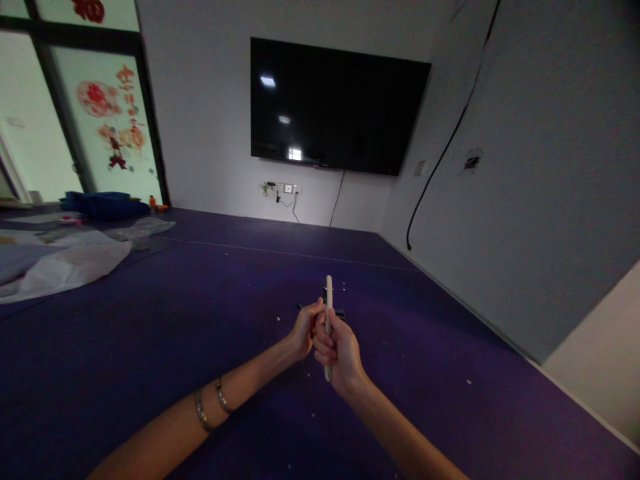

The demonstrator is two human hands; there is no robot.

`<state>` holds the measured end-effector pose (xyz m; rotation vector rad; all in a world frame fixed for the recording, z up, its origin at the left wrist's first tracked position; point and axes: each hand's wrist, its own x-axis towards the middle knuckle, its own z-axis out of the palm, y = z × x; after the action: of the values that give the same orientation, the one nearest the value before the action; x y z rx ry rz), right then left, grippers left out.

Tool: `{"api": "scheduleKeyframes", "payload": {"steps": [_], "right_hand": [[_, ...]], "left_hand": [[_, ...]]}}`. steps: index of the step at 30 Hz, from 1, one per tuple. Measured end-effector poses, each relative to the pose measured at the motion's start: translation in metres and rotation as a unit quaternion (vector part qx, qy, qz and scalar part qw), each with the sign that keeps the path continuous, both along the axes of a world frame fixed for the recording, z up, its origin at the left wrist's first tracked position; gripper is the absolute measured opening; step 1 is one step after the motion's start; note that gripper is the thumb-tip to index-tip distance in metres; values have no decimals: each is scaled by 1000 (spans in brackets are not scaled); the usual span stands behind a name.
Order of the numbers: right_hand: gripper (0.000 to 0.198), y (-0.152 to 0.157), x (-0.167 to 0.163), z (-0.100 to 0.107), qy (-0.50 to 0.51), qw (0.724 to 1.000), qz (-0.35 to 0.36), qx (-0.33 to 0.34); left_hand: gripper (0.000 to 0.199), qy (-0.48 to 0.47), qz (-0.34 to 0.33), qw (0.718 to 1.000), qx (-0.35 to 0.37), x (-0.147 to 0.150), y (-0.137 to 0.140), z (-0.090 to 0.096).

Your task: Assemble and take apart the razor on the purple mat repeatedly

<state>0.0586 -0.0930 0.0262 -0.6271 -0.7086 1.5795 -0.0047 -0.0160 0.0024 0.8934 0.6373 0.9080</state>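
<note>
Purple surface (225, 320), walls meeting it at the far side and right. Right hand (343, 350) has its grip clamped on a slim white bar (329, 287), fingers wrapped, thumb up along it; bar stands near upright in front of the person, ends sticking out above and below the fist. Left hand (304, 330) is right beside it, fingertips close up against the bar and a small dark part (325, 295); fingers bent, partly hidden, can't tell if its grip is clamped on anything. Dark piece (341, 314) just beyond the right hand, too small to identify. Two bracelets (201, 410) on left forearm. White bits (469, 382) scattered around. Far left: crumpled clear plastic (85, 263), blue item (107, 205) behind it. Back wall: TV (340, 107), sockets (289, 189) below. Black cable (447, 143) hangs along right wall. Glass door (103, 100) with red decorations, left.
</note>
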Motion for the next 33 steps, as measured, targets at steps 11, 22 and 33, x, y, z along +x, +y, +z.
{"api": "scheduleKeyframes", "payload": {"steps": [11,22,33], "right_hand": [[37,-1,-1,3,2,1000,-19,12],[35,-3,-1,8,5,1000,-7,5],[34,-1,1,9,12,1000,-8,19]], "left_hand": [[48,-1,46,999,-2,1,-1,5],[44,-36,46,998,21,-5,1,17],[47,-2,41,999,32,-3,0,13]]}}
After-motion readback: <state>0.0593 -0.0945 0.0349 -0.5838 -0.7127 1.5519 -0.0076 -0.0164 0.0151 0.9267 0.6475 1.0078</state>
